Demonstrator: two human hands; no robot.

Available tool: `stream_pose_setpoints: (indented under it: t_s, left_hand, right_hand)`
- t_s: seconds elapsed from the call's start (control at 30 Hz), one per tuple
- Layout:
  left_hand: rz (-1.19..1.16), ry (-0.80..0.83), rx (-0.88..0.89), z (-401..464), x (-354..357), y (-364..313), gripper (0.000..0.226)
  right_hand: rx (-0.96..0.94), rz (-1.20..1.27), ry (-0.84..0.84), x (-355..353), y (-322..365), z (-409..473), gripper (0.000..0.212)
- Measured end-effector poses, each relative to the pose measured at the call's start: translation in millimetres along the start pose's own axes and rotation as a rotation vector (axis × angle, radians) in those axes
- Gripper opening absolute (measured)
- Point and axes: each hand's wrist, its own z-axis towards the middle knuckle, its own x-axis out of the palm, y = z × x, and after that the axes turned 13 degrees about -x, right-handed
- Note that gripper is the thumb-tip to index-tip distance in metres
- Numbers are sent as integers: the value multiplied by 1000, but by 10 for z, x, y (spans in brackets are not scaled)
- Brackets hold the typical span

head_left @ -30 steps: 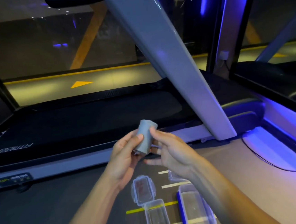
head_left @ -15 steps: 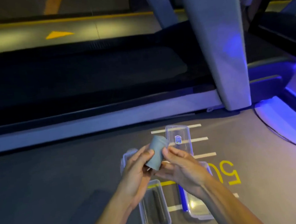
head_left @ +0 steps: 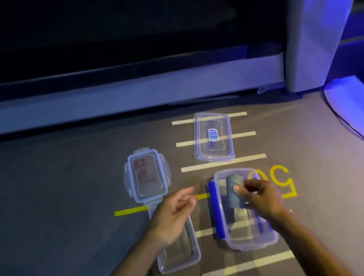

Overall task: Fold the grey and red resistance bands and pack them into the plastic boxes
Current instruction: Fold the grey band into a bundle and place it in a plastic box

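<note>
Down at the near edge, the grey floor point(head_left: 51, 217) is showing white stripes point(head_left: 249, 265), a yellow line point(head_left: 130, 211) and a yellow number point(head_left: 281, 181) painted on it, all washed in blue light. Nearest, two clear boxes are sitting side by side on the floor. The left box point(head_left: 179, 258) is lying partly under the left hand point(head_left: 173, 214), whose fingers point(head_left: 182, 194) are hanging loosely curled and holding nothing. The right box point(head_left: 248, 238), with a blue clip point(head_left: 215, 210) along its left side, is taking in the rolled grey band point(head_left: 234, 190): the right hand point(head_left: 260, 199) is pinching the roll between thumb and fingers point(head_left: 240, 189), inside the far half of the box. Farther off, a lid point(head_left: 148, 174) with red print is lying just beyond the left box, and a second lid point(head_left: 212, 137) with a blue sticker is resting across the stripes. Beyond them, a treadmill's pale side rail point(head_left: 128, 94) and upright post point(head_left: 313, 36) are standing against the dark.
</note>
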Motion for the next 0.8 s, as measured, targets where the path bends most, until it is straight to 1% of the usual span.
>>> stream_pose_setpoints:
  t_s: [0.1,0.17,0.27,0.37,0.43,0.63,0.7,0.8]
  left_hand:
    - [90,23,12,73,114,90,30]
    - [199,54,45,95,249,62,37]
    - [341,71,91,202,485,43,49]
    - [411,123,45,291,623,23,57]
    - [416,139,27,320,636,6,57]
    - [365,152,-10,300,637,-28,56]
    - [344,162,-29,280,640,-24,57]
    - [340,174,-41,274,640,-14,59]
  right_hand:
    - [51,-191,46,17,-185,174,20]
    - [85,-278,113,72,-224,278,21]
    - [78,-308,133,176,-292,445,24]
    - [71,-337,121,253,-304,532,19]
    - [69,-331,123,302,-323,543,20]
    - [53,-235,18,382,-308,439,28]
    - [40,-219,24,376,-326,392,24]
    - [36,-195,43,353,-372,355,8]
